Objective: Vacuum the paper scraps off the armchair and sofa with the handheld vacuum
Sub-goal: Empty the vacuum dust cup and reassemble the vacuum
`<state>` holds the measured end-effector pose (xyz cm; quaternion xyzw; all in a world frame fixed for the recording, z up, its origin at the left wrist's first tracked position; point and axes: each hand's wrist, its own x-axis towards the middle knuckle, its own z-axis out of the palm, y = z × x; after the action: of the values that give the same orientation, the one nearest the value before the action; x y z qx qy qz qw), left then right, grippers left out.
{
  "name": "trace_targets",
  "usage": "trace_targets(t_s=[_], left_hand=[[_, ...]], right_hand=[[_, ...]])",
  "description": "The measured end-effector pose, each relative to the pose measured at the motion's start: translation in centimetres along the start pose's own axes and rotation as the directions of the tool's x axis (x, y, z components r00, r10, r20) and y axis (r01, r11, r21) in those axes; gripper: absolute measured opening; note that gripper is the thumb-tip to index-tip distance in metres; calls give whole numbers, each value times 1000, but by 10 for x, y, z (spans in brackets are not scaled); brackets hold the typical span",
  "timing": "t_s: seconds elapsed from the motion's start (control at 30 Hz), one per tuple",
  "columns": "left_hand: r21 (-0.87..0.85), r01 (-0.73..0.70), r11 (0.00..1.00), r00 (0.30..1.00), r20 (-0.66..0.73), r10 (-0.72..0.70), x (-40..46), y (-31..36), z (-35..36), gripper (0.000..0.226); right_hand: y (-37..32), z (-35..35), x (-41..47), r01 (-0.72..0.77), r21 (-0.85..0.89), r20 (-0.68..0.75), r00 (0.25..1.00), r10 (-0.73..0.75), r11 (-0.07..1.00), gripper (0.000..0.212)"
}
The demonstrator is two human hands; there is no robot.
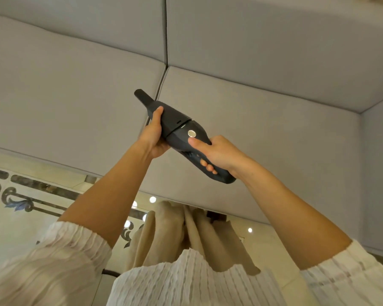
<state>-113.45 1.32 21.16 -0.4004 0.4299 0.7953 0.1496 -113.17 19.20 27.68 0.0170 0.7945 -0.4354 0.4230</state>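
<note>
Nearest the camera, white crinkled-fabric sleeves and beige trousers frame two bare forearms reaching forward over a glossy patterned marble floor. The right hand wraps the loop handle of the dark grey plastic handheld vacuum, fingers curled through the opening and thumb lying just below the round silver power button. The left hand clasps the body forward of the seam, fingers curled underneath and thumb along its side. The vacuum hangs in the air above the pale grey fabric sofa seat cushions, its narrow nozzle pointing toward the dark seam between two cushions, not touching fabric. The step appears to be switching on or steadying the tool; done well, the thumb presses the button squarely while the left hand keeps the nozzle low and angled into the seam. The dust compartment is opaque, so its contents cannot be told. No paper scraps show on the visible cushions.
</note>
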Motion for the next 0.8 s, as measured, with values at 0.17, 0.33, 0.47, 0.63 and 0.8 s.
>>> trace_targets(t_s=[0.17,0.33,0.47,0.63,0.8], left_hand=[[70,18,997,1000,-1,-18,-7,2,5,56],[119,-11,993,999,-41,16,-11,9,4,55],[139,-43,989,997,-55,51,-14,9,3,53],[163,-32,986,998,-53,41,-17,7,-3,56],[108,22,994,999,33,-25,-21,23,0,54]], right_hand=[[-4,-1,-10,-30,28,-15,999,30,999,49],[-9,7,-15,-15,25,-66,998,17,1000,49],[-12,5,-17,-26,17,-51,998,27,999,51],[-14,8,-18,-65,65,-23,998,66,996,51],[-21,12,-19,-17,73,-69,997,22,997,48]])
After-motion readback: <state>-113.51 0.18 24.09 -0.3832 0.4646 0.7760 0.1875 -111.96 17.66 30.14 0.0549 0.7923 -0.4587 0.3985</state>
